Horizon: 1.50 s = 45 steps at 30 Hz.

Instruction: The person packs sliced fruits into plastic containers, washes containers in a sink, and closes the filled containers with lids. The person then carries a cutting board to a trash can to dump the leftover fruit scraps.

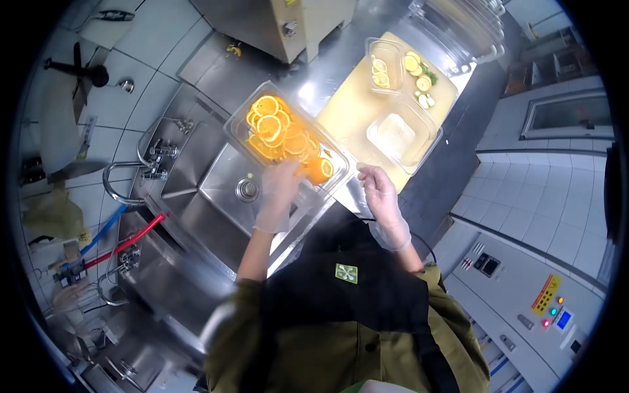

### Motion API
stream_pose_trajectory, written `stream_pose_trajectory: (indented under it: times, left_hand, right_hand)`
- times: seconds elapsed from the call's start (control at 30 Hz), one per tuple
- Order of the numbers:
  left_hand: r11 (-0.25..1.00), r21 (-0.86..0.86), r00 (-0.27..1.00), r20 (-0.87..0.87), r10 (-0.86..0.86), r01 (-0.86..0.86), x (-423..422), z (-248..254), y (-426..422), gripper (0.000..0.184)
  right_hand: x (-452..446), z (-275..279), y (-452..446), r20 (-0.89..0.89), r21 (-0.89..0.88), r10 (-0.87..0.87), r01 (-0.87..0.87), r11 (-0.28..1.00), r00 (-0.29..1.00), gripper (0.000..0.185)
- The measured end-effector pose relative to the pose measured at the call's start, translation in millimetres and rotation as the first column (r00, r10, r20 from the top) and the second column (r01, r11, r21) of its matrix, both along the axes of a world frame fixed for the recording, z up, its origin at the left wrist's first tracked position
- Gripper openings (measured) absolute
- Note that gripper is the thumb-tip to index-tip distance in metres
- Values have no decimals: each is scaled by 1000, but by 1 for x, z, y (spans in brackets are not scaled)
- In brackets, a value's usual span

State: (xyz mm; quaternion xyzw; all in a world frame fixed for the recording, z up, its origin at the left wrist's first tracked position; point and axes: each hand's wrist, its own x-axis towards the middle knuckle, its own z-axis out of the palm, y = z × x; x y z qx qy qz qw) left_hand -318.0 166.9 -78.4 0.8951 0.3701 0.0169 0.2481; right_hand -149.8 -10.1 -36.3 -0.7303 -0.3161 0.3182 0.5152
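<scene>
A clear plastic container [339, 171] full of orange slices [270, 128] sits at the sink's right edge. At its near end lies a larger cut piece of orange [320, 171]. My left hand [282, 187], in a clear glove, reaches over the container's near side by the oranges; its fingertips are blurred and partly hidden. Just right of the container, my right hand [380, 193], gloved too, is raised with fingers curled together near the cutting board's corner. Whether anything small is in those fingers I cannot make out.
On the yellow cutting board [344, 108] stand a clear tub [380, 80] with lemon slices, another clear tub [426, 154], and several round slices [423, 83] with greens. Left is a steel sink [219, 180] with a tap [121, 187]. A steel machine [275, 26] stands behind.
</scene>
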Motion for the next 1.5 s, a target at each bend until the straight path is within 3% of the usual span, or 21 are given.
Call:
stream_pose_trajectory:
  times: [0.17,0.47,0.57,0.67,0.77,0.87,0.97,1.07,1.23,1.3,1.4,1.47,1.5]
  left_hand:
    - [951,-308,998,49,36,-20,14,17,-5,31]
    - [984,43,957,-243,-158,174,53,-25,-17,56]
    - [954,167,967,-102,-232,247,52,-19,-18,43]
    - [922,177,935,21,-354,345,44,-29,-20,34]
    - [958,-72,961,-7,-278,277,41,-11,-23,27]
    - [953,138,915,271,-299,270,37,4,-27,22]
    - [933,258,857,388,-339,252,33,31,-32,23]
    - [861,440,819,373,-435,257,23,44,-31,26]
    - [853,476,784,437,-441,215,22,54,-31,27]
    - [917,359,762,541,-356,174,32,52,-32,27]
    - [992,-68,726,687,-31,107,65,52,-48,32]
    - [896,-432,691,680,247,104,106,59,-56,37]
    - [857,-504,729,626,277,107,127,65,-61,38]
  right_hand:
    - [2,-8,9,16,57,-4,3,998,1000,28]
    - [14,1,-15,-29,-19,-69,68,997,997,25]
    - [17,0,-25,-82,-18,-107,106,994,991,25]
    - [19,-1,-31,-129,-20,-124,123,992,984,25]
    - [21,-10,-33,-186,-15,-117,116,993,976,26]
    - [20,-18,-31,-234,-16,-106,105,994,966,26]
    - [15,-10,-27,-240,10,-69,74,997,968,26]
    - [11,-7,-22,-232,10,-21,24,1000,972,26]
    - [14,4,-28,-204,-9,-19,18,1000,979,25]
    - [17,5,-34,-202,-23,-51,47,999,978,25]
    - [23,4,-47,-203,-29,-100,97,995,974,26]
    - [29,5,-57,-174,-48,-135,129,991,975,26]
    - [32,7,-63,-149,-29,-166,163,986,975,26]
